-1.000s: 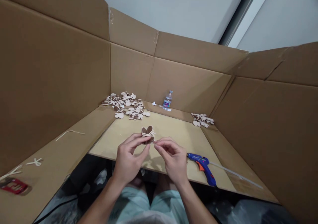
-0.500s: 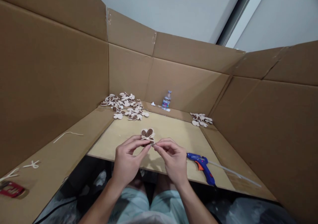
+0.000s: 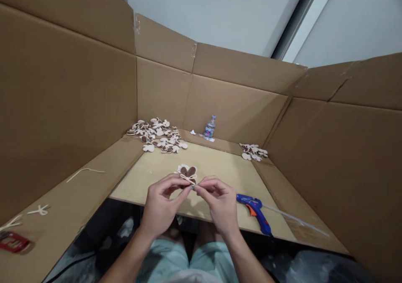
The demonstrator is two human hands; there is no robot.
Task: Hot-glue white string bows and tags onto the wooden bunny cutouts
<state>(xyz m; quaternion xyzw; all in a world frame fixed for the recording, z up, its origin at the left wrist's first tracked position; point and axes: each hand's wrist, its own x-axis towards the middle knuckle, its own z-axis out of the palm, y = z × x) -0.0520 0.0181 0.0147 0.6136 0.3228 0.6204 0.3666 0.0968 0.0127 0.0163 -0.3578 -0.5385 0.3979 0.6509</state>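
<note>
My left hand (image 3: 165, 201) pinches a small brown fabric piece (image 3: 192, 171) with rounded, ear-like lobes, a pale backing and a cream cord bow (image 3: 188, 177) across its front. The piece is held upright above the board, close to its front edge. My right hand (image 3: 219, 203) is closed, thumb and forefinger pinched at the lower right of the piece. A tiny greyish bit shows between the two sets of fingertips; its kind is too small to make out. To the right of my right hand lies a blue glue gun (image 3: 258, 212) with an orange trigger and a long clear glue stick (image 3: 295, 219).
Similar brown and white pieces lie in a large pile (image 3: 158, 135) at back left and a smaller pile (image 3: 253, 152) at back right. A water bottle (image 3: 210, 128) stands by the rear cardboard wall (image 3: 232, 107). Cord scraps (image 3: 39, 210) and a red object (image 3: 14, 242) lie left.
The fabric piece has turned slightly in my fingers and shifted a little to the right and down. Both hands keep their pinch. The view has tilted a little.
</note>
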